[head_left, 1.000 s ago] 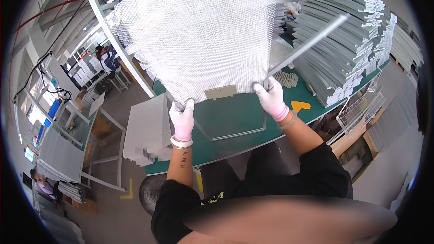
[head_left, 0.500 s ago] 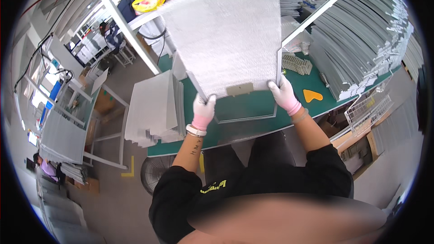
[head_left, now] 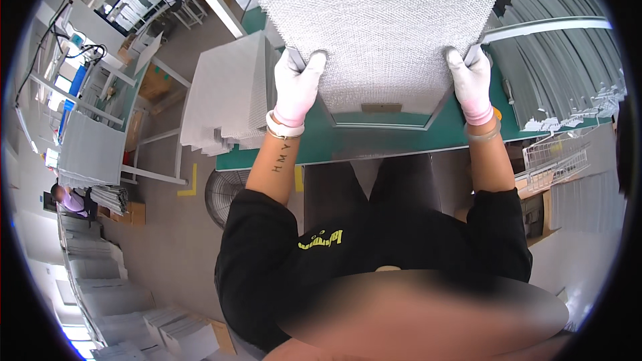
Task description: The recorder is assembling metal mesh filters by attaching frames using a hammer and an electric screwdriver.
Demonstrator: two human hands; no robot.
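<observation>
Both my hands wear white gloves with pink cuffs and hold a silvery metal mesh sheet (head_left: 381, 33), raised and tilted above the green table. My left hand (head_left: 297, 87) grips its left side, thumb on top and fingers underneath. My right hand (head_left: 471, 83) closes on the right side the same way. Below the sheet's near edge shows a thin metal frame (head_left: 381, 126), with a small grey-brown plate (head_left: 382, 107) just above. A pale metal strip (head_left: 548, 27) juts out rightward from beside my right hand. How sheet, frame and strip join is hidden.
A stack of pale panels (head_left: 224, 87) stands left of the green table (head_left: 314, 147). More thin panels (head_left: 562, 67) crowd the right side. A wire basket (head_left: 555, 155) hangs near the right edge, and a floor fan (head_left: 221, 194) stands below. Two people sit farther off left.
My hands have drawn apart and tilted the mesh sheet, which now looks wider and bowed. The metal strip at right has swung lower, nearly level. My view has shifted downward.
</observation>
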